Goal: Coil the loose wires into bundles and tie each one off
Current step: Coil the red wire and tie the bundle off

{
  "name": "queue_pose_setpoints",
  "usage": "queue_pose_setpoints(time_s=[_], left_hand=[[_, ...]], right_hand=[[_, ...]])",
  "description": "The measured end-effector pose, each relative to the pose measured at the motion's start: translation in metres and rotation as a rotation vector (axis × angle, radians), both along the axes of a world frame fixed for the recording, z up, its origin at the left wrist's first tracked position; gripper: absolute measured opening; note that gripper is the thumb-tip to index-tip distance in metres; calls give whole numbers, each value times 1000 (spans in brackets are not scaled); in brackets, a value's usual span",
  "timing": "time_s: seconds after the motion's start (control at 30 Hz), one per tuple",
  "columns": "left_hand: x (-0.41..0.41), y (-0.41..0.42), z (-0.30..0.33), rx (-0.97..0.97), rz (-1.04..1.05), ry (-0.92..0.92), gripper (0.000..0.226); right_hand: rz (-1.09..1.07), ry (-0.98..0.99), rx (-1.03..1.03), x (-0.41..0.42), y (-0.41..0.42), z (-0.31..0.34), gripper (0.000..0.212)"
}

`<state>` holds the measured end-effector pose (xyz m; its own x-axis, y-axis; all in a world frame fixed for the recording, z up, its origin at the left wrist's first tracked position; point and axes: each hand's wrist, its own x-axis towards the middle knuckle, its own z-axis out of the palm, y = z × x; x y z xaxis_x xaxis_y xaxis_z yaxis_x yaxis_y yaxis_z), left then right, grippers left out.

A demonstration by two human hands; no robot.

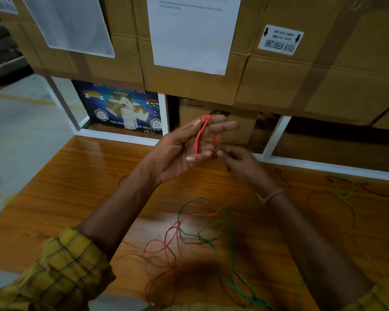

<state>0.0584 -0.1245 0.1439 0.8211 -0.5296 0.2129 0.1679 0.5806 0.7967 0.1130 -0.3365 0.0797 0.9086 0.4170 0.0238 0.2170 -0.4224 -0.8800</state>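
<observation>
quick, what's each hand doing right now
Left hand: fingers straight, red wire coil looped around them.
Right hand: pinching the red wire's end beside the coil.

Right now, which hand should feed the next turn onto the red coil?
Right hand: it pinches the wire at the red coil. The left hand serves as the form, coil looped around its fingers.
</observation>
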Motion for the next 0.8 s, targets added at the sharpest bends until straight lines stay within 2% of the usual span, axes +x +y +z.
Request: queue_pose_setpoints(time_s=[0.13,0.27,0.37,0.43,0.53,0.73,0.8], left_hand=[[13,3,-2,-35,154,21,48],[23,5,-11,74,428,35,45],[28,3,-11,281,546,-28,42],[28,2,-9,487,595,-116,41],[21,2,-4,698,567,-207,40],[4,-9,9,870,434,-290,33],[5,-8,11,888,399,-299,33]], right_hand=[[168,58,-96,-39,16,-3,26],[321,88,-110,-62,18,18,35],[423,114,-96,-63,12,33,40],[474,81,-48,-62,5,48,34],[494,96,212,-52,-11,66,17],[467,322,754,-25,-26,79,25],[508,425,1011,-14,-29,77,22]])
